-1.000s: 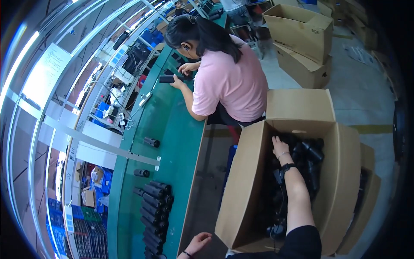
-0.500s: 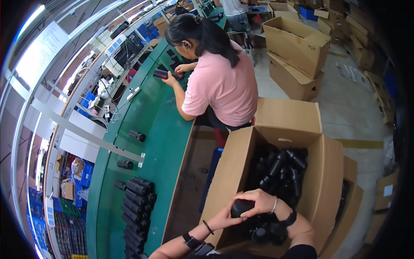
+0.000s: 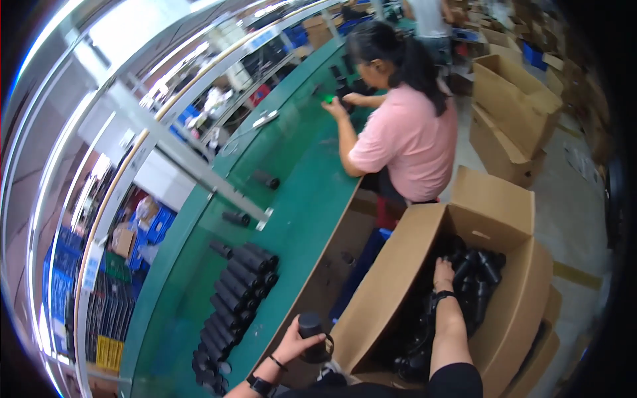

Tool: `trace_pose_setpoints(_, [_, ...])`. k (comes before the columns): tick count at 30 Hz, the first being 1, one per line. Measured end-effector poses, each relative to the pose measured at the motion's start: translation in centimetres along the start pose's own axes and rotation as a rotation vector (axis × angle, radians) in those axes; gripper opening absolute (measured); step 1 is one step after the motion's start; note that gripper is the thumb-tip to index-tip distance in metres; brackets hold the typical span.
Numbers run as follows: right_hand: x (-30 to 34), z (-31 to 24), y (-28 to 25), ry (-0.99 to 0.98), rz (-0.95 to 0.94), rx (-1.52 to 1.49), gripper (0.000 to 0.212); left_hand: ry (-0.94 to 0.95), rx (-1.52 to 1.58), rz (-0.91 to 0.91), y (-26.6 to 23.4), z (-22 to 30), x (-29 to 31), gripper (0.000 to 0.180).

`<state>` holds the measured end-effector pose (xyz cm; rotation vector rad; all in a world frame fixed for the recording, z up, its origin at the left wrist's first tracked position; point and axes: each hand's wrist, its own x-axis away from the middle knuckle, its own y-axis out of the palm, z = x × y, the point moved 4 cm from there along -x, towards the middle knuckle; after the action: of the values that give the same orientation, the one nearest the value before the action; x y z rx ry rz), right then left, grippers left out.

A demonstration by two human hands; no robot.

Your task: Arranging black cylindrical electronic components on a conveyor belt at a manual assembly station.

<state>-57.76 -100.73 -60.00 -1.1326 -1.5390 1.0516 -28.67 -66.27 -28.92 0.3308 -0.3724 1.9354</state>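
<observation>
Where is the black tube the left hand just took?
In the head view, low centre: the black tube sits in the left hand, between the green table and the cardboard box.

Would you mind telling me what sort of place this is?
Probably a factory assembly line: a long green workbench with rows of black tubes, open cardboard boxes of parts, and a co-worker seated alongside.

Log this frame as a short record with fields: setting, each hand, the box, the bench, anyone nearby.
setting: factory line with a long green bench and cardboard boxes on the floor
left hand: holds a black cylinder at the bench edge
right hand: reaching into the open cardboard box, resting on black cylindrical parts
bench: a row of black cylinders lying side by side, plus a few single ones further along
nearby: a person in a pink shirt working at the bench
</observation>
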Motion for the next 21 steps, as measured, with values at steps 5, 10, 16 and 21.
trace_pose_setpoints(5, [1.2, 2.3, -4.6, 0.146, 0.129, -0.007, 0.02, 0.083, -0.134, 0.197, -9.9, 1.4, 3.1, 0.072])
trace_pose_setpoints(10, [9.3, 2.5, -14.4, 0.268, 0.391, -0.075, 0.039, 0.244, 0.152, 0.653, -22.8, 1.7, 6.0, 0.063])
trace_pose_setpoints(16, [15.3, 12.5, -16.5, 0.071, 0.614, -0.441, 0.038, 0.477, 0.067, 1.047, -39.6, -0.6, 5.1, 0.072])
trace_pose_setpoints(21, [25.8, -2.1, -20.3, 0.375, 0.401, -1.236, 0.038, 0.431, 0.083, 1.094, -51.7, -3.7, 2.8, 0.062])
